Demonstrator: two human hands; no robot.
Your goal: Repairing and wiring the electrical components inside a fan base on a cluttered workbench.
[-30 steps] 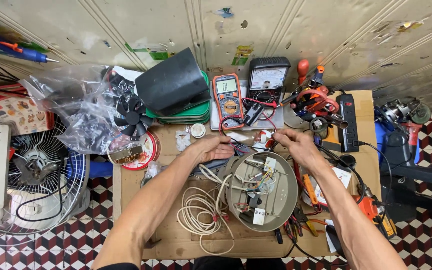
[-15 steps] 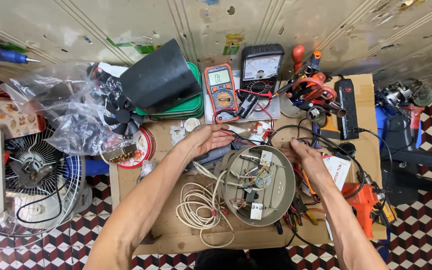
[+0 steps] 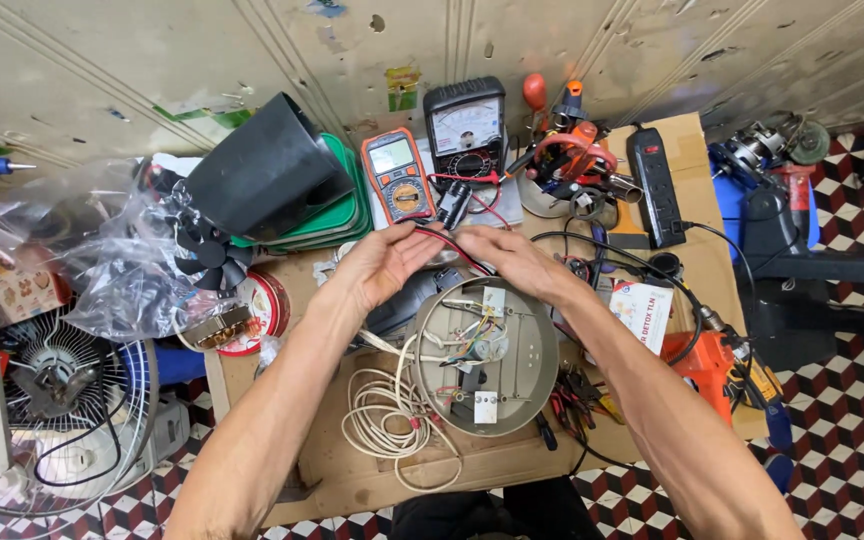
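A round grey metal appliance base [image 3: 522, 375] lies open on the small wooden bench [image 3: 352, 480], showing coloured wires and small white blocks inside. My left hand [image 3: 384, 265] and my right hand [image 3: 512, 262] meet just above its far rim, fingers curled around red and black test leads [image 3: 462, 250]. The leads run back to an orange digital multimeter [image 3: 398, 178] and a black analog meter [image 3: 464, 128] standing against the wall. Exactly what each fingertip pinches is hidden.
A coil of white cable [image 3: 384, 420] lies left of the base. A black fan housing [image 3: 262, 175], plastic bags [image 3: 102, 255], a fan grille [image 3: 52, 400], a black power strip [image 3: 654, 185], an orange drill [image 3: 712, 365] and pliers [image 3: 577, 395] crowd the bench.
Both hands have drawn closer together over the far rim of the base, and the view has shifted slightly. The base has stayed in place.
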